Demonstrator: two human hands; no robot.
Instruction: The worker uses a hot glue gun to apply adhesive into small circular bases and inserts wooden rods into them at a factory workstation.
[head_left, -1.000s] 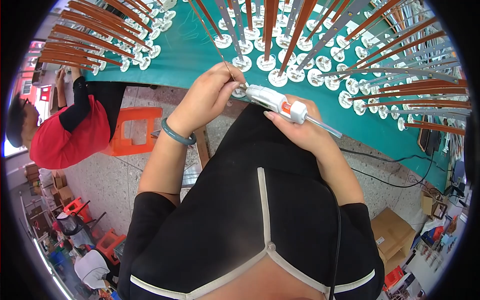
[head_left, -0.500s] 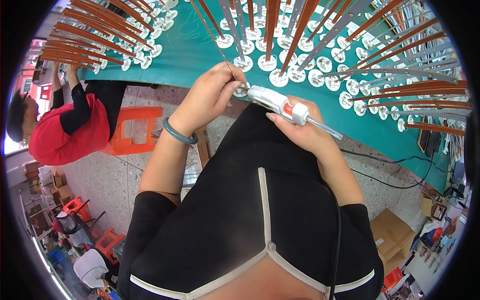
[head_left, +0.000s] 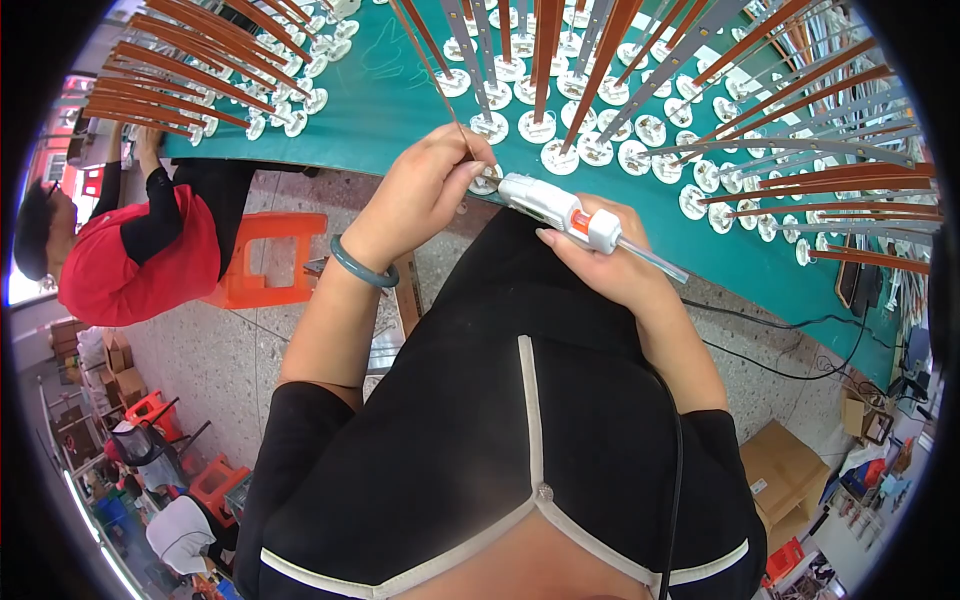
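My right hand is wrapped round a white hot glue gun, with a clear glue stick jutting from its rear. The gun's tip meets the foot of a thin brown strip, just above a white round base at the table's near edge. My left hand pinches this strip low down, fingers closed. Part of the base is hidden behind the fingers and the gun.
Several brown and grey strips on white round bases crowd the green table, more at far left. A person in red works at the left beside an orange stool. Black cables hang at right; a cardboard box stands on the floor.
Both hands keep their hold and have barely moved. The gun's tip has shifted very slightly to the right, and slightly more of the round base shows.
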